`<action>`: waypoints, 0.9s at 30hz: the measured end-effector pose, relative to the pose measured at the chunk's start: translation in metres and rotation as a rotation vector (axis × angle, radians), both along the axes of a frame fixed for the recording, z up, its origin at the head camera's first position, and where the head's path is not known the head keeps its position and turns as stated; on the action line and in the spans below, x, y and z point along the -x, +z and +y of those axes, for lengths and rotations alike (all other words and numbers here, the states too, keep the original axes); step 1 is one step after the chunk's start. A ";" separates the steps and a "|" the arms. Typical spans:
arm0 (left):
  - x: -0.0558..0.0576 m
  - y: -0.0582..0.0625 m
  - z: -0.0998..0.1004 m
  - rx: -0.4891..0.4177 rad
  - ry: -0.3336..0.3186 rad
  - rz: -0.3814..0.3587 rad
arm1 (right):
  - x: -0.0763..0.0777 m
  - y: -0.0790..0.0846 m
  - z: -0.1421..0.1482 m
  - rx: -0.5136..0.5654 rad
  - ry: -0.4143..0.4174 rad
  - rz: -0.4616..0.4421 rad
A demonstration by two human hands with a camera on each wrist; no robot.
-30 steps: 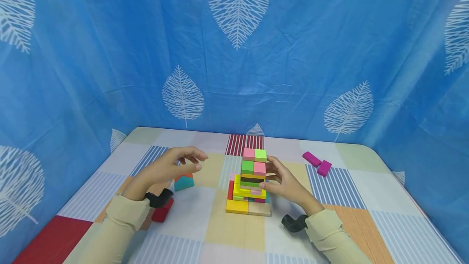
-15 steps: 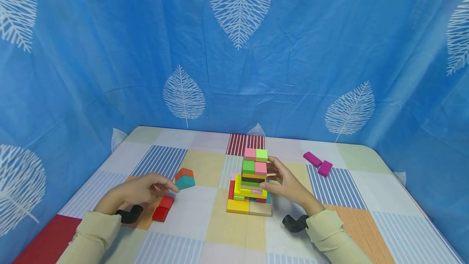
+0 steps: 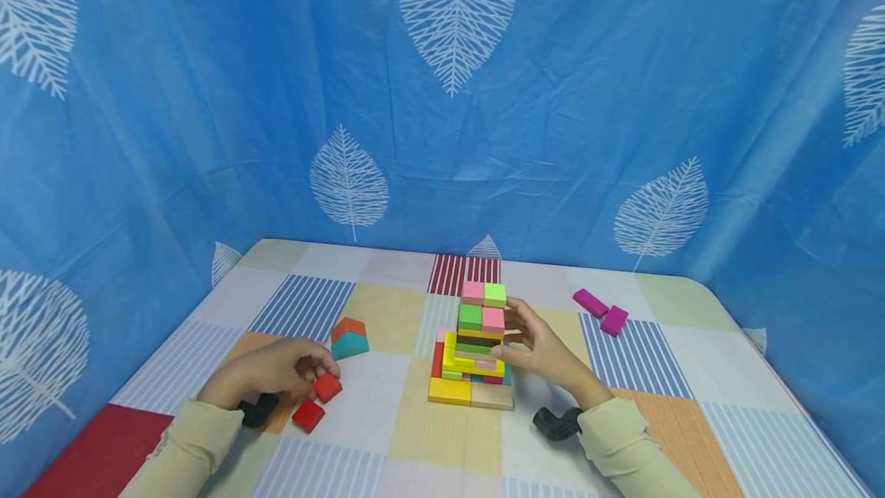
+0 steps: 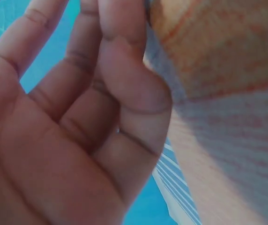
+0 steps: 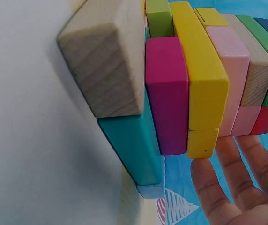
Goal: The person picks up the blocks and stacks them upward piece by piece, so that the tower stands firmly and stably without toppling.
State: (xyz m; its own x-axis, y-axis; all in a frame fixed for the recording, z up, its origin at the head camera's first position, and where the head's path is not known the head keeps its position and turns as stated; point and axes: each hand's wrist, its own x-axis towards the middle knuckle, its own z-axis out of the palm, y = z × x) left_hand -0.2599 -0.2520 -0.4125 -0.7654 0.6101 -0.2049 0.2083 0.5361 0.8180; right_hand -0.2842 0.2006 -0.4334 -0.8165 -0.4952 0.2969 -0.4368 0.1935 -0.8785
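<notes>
In the head view, my left hand (image 3: 280,369) is at two red blocks on the left. Its thumb and forefinger pinch the upper red block (image 3: 328,386); the lower red block (image 3: 309,416) lies just in front. Only the bent fingers and palm of this hand (image 4: 78,112) show in the left wrist view, with the block hidden. My right hand (image 3: 535,344) steadies the tower of coloured wooden blocks (image 3: 470,317), thumb at its front edge. Seen from the right wrist, nearly straight fingertips (image 5: 206,180) touch its side, near a yellow block (image 5: 203,84) and a pink one (image 5: 230,61).
An orange block (image 3: 349,327) and a teal block (image 3: 349,345) lie together beyond my left hand. Two magenta blocks (image 3: 590,303) rest at the back right. A patchwork cloth (image 3: 442,436) covers the table, and a blue leaf-printed curtain (image 3: 525,137) surrounds the back and sides.
My left hand has come back left and down from beside the tower to the red blocks. Those two blocks have shifted and turned apart. My right hand stays at the tower.
</notes>
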 end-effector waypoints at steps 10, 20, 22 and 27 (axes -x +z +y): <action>-0.005 0.020 0.013 0.059 0.086 0.184 | 0.000 0.001 0.000 -0.016 -0.009 0.002; -0.004 0.038 0.055 0.009 0.082 0.483 | 0.000 -0.001 0.000 0.003 0.001 -0.004; -0.002 0.041 0.066 -0.015 0.108 0.504 | 0.000 -0.001 0.000 0.005 -0.001 -0.002; 0.003 0.044 0.094 -0.095 0.148 0.612 | -0.002 0.000 -0.001 -0.007 -0.009 -0.001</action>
